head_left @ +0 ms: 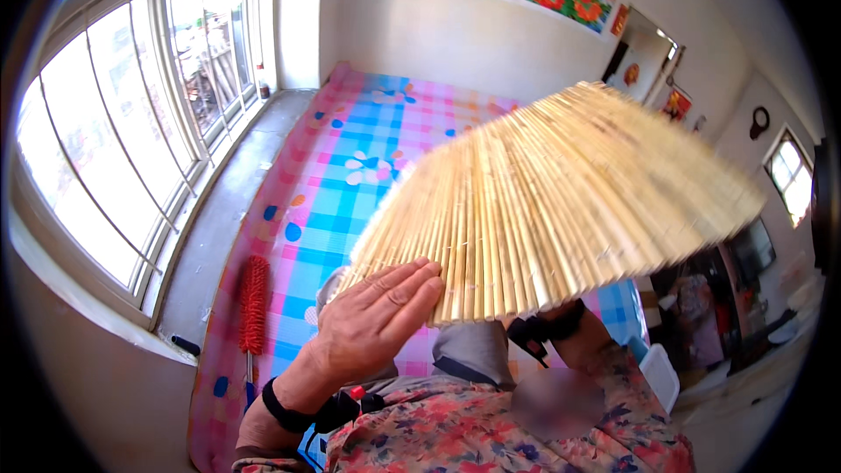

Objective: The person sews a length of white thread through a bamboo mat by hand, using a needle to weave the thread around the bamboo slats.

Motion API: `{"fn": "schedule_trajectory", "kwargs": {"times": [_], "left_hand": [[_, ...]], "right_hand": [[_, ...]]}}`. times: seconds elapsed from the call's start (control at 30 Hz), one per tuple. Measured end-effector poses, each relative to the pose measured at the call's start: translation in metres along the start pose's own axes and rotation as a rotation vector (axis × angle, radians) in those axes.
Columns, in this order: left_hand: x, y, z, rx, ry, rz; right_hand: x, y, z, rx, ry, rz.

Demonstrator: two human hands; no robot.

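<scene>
A fan-shaped mat of pale yellow plant stalks (526, 201), laid side by side and stitched together, is held up tilted in front of me. Its far right end is smeared by motion. My left hand (381, 311) grips the near left edge, with its fingers pressed together on top and its thumb out of sight. My right forearm (583, 342), with a black strap at the wrist, reaches up under the mat. The mat hides my right hand, so its fingers and hold do not show.
I sit on a bed with a pink and blue checked cover (350, 175). A red fluffy duster (254, 302) lies at the left edge. Beyond it runs a grey sill (232, 175) below a barred window (114, 123). A white plastic container (659, 375) stands at the right.
</scene>
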State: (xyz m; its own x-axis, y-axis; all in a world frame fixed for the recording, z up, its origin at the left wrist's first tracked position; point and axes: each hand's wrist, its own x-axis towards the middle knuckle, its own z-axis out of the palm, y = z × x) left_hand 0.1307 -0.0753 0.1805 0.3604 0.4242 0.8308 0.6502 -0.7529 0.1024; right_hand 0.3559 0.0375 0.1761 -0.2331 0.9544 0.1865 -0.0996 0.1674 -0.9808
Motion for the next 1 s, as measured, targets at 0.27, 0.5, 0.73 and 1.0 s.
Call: {"fn": "schedule_trajectory", "kwargs": {"times": [0.27,0.5,0.73,1.0], "left_hand": [[-0.066,0.013,0.031,0.240,-0.260,0.145],[-0.120,0.015,0.033,0.213,-0.412,-0.012],[-0.135,0.015,0.028,0.215,-0.419,-0.174],[-0.142,0.013,0.023,0.365,-0.411,-0.326]], "right_hand": [[-0.015,0.015,-0.010,0.100,-0.045,0.130],[-0.033,0.049,-0.013,0.229,-0.142,0.323],[-0.060,0.072,-0.023,0.288,-0.224,0.542],[-0.095,0.092,-0.037,0.327,-0.316,0.776]]}}
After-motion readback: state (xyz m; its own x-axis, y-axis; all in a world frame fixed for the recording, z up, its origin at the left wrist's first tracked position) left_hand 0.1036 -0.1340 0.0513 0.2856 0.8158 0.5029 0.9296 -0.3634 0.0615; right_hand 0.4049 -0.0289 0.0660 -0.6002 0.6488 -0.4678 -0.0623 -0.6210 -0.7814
